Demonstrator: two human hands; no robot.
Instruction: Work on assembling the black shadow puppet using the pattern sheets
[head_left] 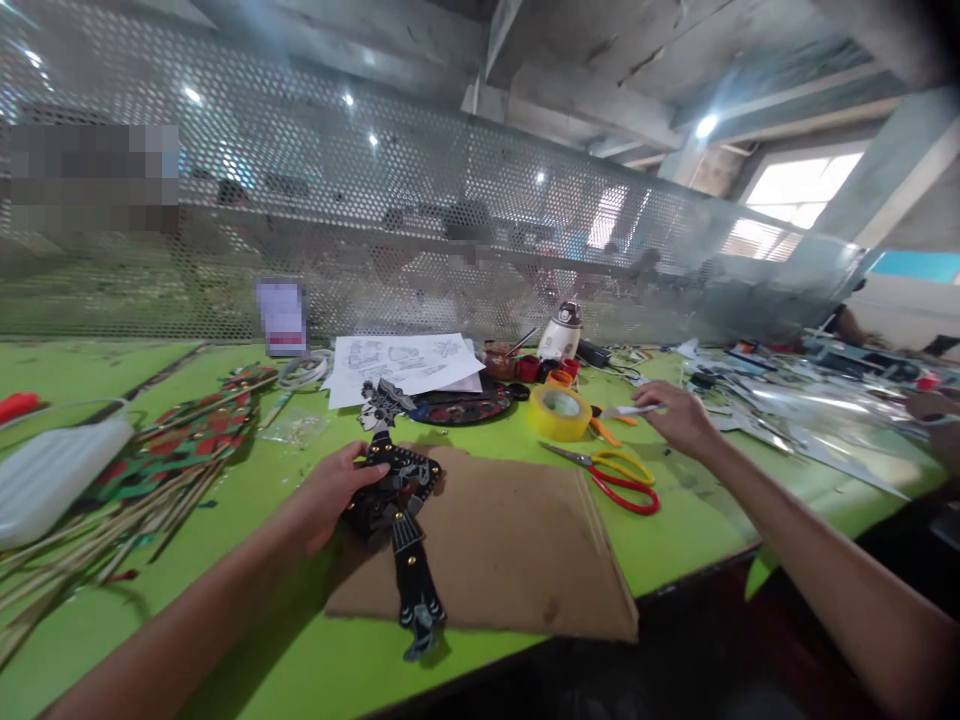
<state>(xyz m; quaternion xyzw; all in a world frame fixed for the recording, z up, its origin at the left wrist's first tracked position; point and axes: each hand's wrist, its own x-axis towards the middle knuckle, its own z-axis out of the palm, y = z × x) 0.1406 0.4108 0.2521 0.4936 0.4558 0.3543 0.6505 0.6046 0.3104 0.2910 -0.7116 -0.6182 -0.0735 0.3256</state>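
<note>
Left hand (330,495) clamped on shadow puppet (397,510) lying lengthwise toward the body, right hand (679,418) pinching a thin tool (630,409) well apart

On a green table (225,650), the left hand (322,500) grips a black shadow puppet (401,510) lying on brown cardboard (517,550), while the right hand (679,418) pinches a thin tool (626,410) near yellow tape (560,413) and scissors (611,475).

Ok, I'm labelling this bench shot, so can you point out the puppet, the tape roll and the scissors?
puppet (395,490), head view, on its dark body beside the left hand's fingers.
tape roll (559,413), head view, on its yellow outer wall.
scissors (626,480), head view, on the red and yellow handles.
</note>
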